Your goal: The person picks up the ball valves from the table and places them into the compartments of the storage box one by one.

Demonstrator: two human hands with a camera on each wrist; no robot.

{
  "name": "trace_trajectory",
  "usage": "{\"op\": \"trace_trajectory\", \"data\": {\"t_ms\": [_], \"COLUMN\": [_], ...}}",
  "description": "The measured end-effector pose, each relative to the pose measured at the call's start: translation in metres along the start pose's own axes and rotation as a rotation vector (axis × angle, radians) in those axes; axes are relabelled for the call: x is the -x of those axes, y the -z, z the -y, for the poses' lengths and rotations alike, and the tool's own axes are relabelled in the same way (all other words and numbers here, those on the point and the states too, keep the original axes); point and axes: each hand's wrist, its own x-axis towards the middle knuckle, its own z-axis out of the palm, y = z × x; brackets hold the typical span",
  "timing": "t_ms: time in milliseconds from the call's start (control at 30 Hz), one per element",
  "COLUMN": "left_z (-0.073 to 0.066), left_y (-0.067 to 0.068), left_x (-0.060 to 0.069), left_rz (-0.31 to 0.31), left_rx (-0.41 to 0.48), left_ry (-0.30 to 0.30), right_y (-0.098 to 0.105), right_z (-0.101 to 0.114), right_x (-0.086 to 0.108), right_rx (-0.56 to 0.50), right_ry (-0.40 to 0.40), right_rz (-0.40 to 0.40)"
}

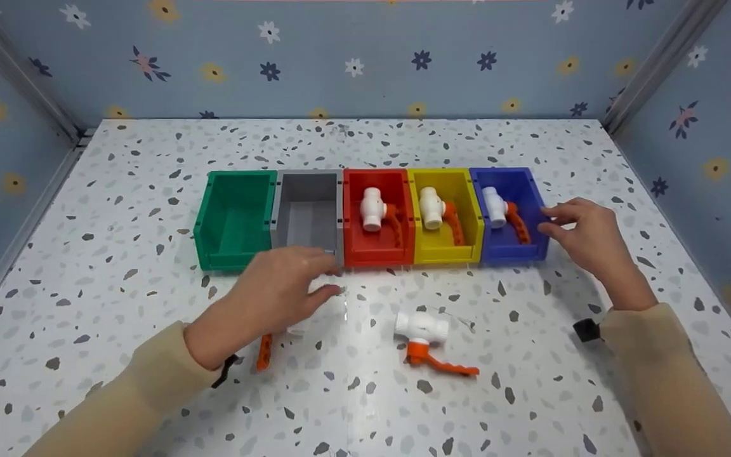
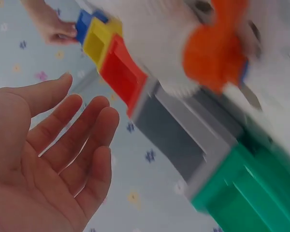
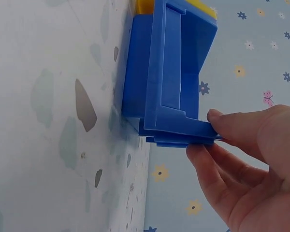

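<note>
Blue bin (image 1: 510,254) pinched at its rim, 2 places right of the red bin (image 1: 378,256)

Right hand (image 1: 587,238) is at the outer side of the blue bin, its grip clamped on the rim between thumb and fingers; left hand (image 1: 280,285) hovers above the surface (image 1: 340,412), near the red bin's front left corner, its grip loose with thumb and fingers apart; 5 bins stand side by side: gray bin (image 1: 308,186) touches the red bin's left side, with the green bin (image 1: 238,197) beyond it; yellow bin (image 1: 448,255) touches the red bin's right side, with the blue bin beyond that; 1 white valve with an orange handle lies in each of 3 bins: red-bin valve (image 1: 372,208), yellow-bin valve (image 1: 431,209) and blue-bin valve (image 1: 494,207); a 4th, the loose valve (image 1: 422,328), lies on the person's side of the red bin, slightly right of it; a 5th, the half-hidden valve (image 1: 264,351), lies on that same side but left of the red bin, mostly behind the left hand, its handle showing; a flowered wall (image 1: 378,38) rises behind the red bin.
</note>
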Motion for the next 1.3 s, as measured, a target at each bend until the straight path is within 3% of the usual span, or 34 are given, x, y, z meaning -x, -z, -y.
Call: {"op": "trace_trajectory", "data": {"t_ms": [233, 333, 533, 733, 867, 1033, 1133, 1300], "left_z": [-0.024, -0.033, -0.048, -0.062, -0.074, -0.093, -0.101, -0.109], "left_y": [-0.015, -0.021, -0.034, -0.047, -0.055, -0.063, -0.069, -0.076], "left_x": [-0.017, -0.026, -0.039, -0.044, -0.045, -0.046, -0.045, -0.045], "left_rz": [0.173, 0.242, 0.399, 0.434, 0.394, 0.342, 0.319, 0.303], "left_rx": [0.065, 0.064, 0.067, 0.016, -0.055, -0.220, -0.308, -0.303], "left_ry": [-0.276, -0.363, -0.382, -0.415, -0.356, -0.170, -0.099, -0.045], "right_y": [0.000, 0.001, -0.002, -0.003, -0.002, -0.002, -0.001, -0.001], "right_z": [0.000, -0.001, -0.003, -0.003, -0.002, -0.001, 0.000, 0.000], "right_x": [0.000, 0.001, 0.002, 0.001, 0.000, 0.000, 0.001, 0.001], "right_rx": [-0.006, -0.004, 0.000, 0.005, 0.002, -0.006, -0.007, -0.010], "right_ry": [-0.005, -0.005, 0.028, 0.025, 0.014, 0.006, 0.003, 0.001], "right_rz": [0.009, 0.007, -0.019, -0.017, -0.010, -0.006, -0.005, -0.004]}}
